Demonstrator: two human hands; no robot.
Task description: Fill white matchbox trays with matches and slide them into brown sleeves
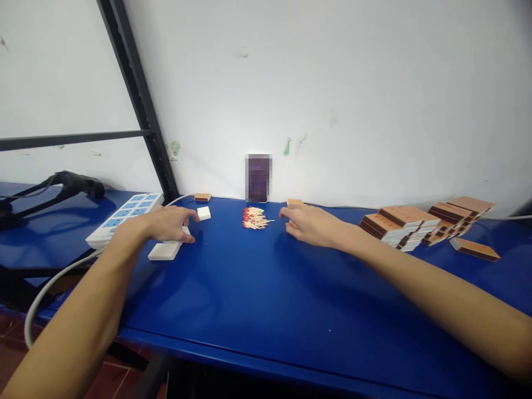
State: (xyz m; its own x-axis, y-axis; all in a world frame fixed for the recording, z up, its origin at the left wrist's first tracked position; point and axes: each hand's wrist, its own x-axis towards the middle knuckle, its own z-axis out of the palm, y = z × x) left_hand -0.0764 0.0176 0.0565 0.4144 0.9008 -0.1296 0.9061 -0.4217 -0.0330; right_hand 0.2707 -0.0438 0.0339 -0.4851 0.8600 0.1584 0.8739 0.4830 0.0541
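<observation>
A pile of red-tipped matches [254,218] lies on the blue table between my hands. To its left, my left hand [168,221] hovers over small white matchbox trays, thumb and fingers apart. One white tray [163,251] lies just in front of that hand, another white tray [204,213] beyond its fingertips, and a third is partly hidden beneath the fingers. My right hand [305,223] is just right of the matches, its fingers loosely bent and apart, with nothing seen in them. Behind it, a matchbox [295,202] is partly covered by the hand.
Stacked matchboxes [401,221] stand at the right, with one loose matchbox [476,249] beside them. Another matchbox [203,197] lies by the wall. A blurred-out upright object [258,178] leans there. At left are a white power strip [124,216] and a black metal post [141,100].
</observation>
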